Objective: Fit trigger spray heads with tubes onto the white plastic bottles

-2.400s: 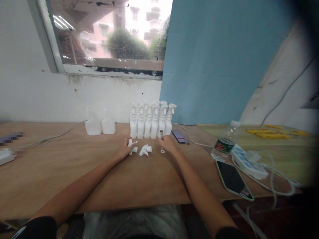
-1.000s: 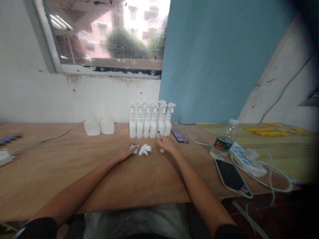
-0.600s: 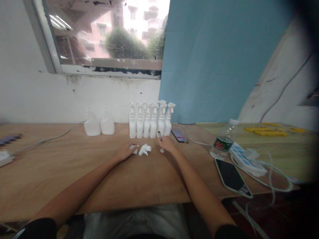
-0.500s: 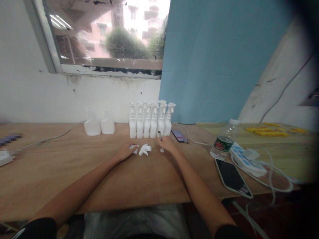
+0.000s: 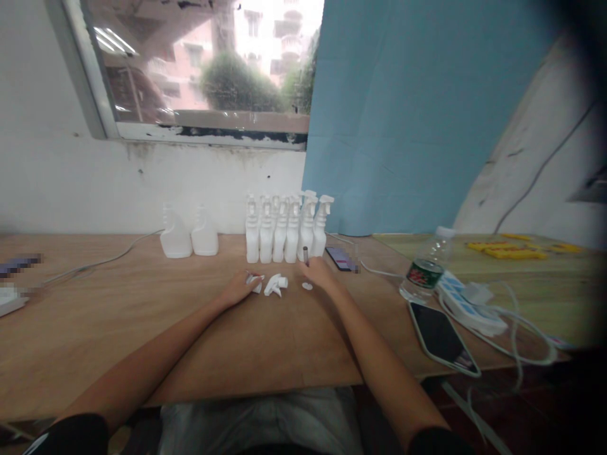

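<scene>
My left hand (image 5: 238,287) rests on the table with its fingers closed on a small white plastic piece (image 5: 257,285), which looks like part of a spray trigger. Just right of it lies a loose white spray trigger head (image 5: 275,285). In my right hand (image 5: 317,272) is a slim, pen-like stick (image 5: 305,254) with a dark upper end. The lower part of the stick is hidden by my fingers. Below that hand a small flat white piece (image 5: 307,286) lies on the wood. White spray bottles (image 5: 279,237) with trigger heads stand in tight rows behind both hands.
Two white bottles (image 5: 204,237) without trigger heads stand at the back left. A phone (image 5: 338,259) lies right of the rows. Farther right are a water bottle (image 5: 424,275), a power strip (image 5: 474,309) with looping cables, a larger phone (image 5: 444,339) and yellow packs (image 5: 512,251).
My right hand and the stick have shifted very slightly, and the flat white piece below now shows apart from the hand. My left hand stays in place.
</scene>
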Motion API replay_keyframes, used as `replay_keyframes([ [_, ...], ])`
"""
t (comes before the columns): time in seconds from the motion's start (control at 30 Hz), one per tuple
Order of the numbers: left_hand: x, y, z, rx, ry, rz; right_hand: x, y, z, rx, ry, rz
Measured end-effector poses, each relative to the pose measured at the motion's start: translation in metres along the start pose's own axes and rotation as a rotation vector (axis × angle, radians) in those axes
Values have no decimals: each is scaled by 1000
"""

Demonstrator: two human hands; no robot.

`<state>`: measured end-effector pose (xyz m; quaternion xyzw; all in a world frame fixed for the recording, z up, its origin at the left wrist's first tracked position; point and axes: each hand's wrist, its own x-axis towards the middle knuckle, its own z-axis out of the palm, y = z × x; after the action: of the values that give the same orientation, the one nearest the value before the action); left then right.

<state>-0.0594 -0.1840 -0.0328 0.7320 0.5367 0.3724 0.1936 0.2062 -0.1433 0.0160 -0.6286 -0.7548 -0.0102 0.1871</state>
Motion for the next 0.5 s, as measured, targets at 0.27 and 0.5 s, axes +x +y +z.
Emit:
replay_keyframes([
  [0.27, 1, 1, 0, 66, -24, 8, 0, 0, 1, 26, -19, -12],
  [0.5, -1, 2, 0, 81, -16, 8, -2, -1, 0, 53, -38, -12],
])
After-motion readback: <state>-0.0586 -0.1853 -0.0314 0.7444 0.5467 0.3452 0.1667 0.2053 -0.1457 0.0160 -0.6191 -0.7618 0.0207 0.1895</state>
